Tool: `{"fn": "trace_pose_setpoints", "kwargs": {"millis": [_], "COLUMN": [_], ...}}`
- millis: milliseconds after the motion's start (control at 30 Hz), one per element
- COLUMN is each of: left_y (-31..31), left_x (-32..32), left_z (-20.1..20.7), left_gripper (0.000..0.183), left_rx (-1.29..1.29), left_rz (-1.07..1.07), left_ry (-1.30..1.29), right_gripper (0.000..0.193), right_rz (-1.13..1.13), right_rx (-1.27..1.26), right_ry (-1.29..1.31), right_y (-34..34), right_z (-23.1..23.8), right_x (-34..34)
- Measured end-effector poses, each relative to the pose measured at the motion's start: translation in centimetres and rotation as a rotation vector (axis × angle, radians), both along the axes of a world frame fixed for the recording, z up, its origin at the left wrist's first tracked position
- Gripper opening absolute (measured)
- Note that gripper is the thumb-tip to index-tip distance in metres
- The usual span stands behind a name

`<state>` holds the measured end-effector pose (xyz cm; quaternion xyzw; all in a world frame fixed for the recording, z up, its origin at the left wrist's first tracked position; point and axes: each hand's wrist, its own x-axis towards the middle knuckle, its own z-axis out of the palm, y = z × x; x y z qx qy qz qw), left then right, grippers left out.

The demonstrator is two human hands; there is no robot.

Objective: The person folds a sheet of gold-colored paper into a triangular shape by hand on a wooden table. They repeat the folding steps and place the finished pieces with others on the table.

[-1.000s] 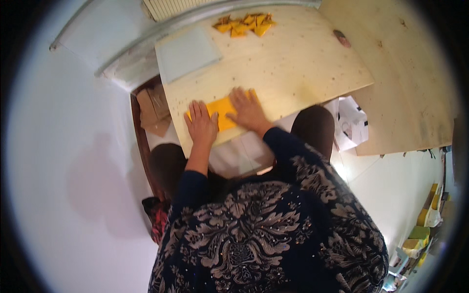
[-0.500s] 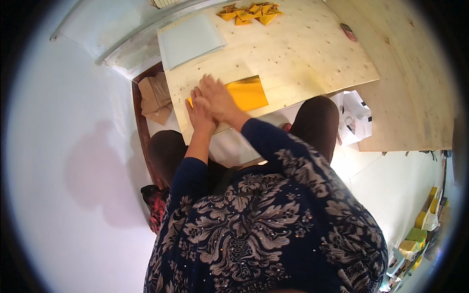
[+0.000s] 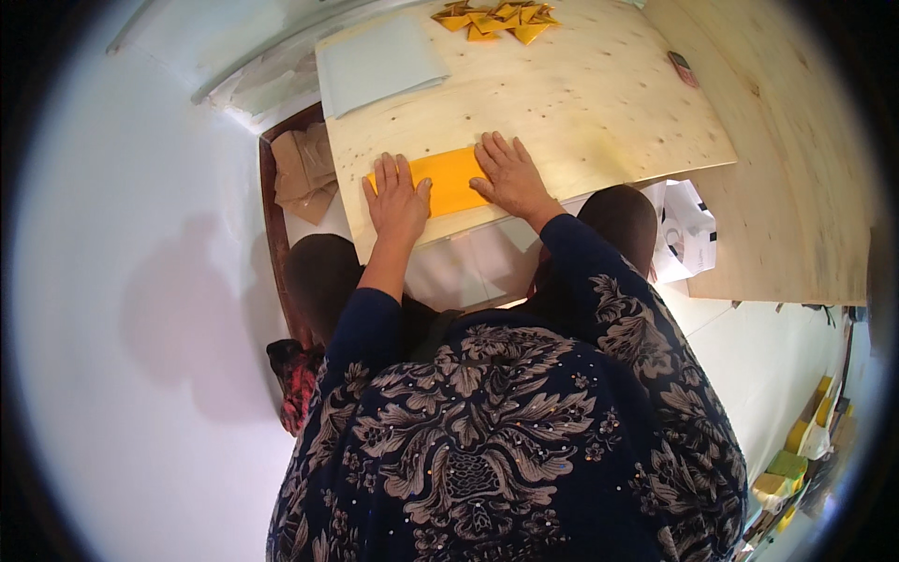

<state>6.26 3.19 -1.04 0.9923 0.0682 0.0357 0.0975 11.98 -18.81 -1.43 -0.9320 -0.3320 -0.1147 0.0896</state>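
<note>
L hand point(image 3: 397, 197) & R hand point(image 3: 510, 176) flat, palms down, fingers spread, apart.

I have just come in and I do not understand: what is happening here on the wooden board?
A person in a dark patterned top presses both hands flat on an orange paper sheet lying on a light plywood board. The left hand covers its left end, the right hand its right end. Farther away lie a pile of folded orange pieces and a pale blue sheet.
</note>
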Motion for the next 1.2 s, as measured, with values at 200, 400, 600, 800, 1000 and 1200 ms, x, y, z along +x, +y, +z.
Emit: {"fn": "trace_pose_setpoints", "kwargs": {"millis": [200,400,600,800,1000,1200], "left_y": [0.4,2.3,-8.6,-1.6,0.7,1.2], "left_x": [-1.8,-3.4,-1.6,-1.9,-2.9,-3.1], "left_z": [-0.8,-0.6,1.3,-1.0,-0.5,-0.2], "left_gripper": [0.071,0.073,0.077,0.069,0.067,0.062], "left_rx": [0.029,0.065,-0.331,0.018,-0.001,0.087], "left_rz": [0.108,0.187,-0.299,-0.072,-0.007,-0.103], "left_ry": [-0.009,-0.017,-0.180,-0.043,-0.036,-0.052], "right_gripper": [0.066,0.068,0.061,0.055,0.054,0.054], "right_rz": [0.012,0.018,0.023,0.055,-0.138,-0.118], "right_rx": [-0.064,-0.092,-0.114,0.003,0.015,0.787], "right_ry": [0.005,0.017,-0.004,-0.070,-0.170,0.050], "right_y": [0.2,0.1,0.0,-0.1,4.2,16.2], "right_z": [0.1,0.3,-0.1,-0.6,1.7,0.4], "right_x": [-0.4,-0.8,-0.4,-0.3,-1.3,-2.0]}}
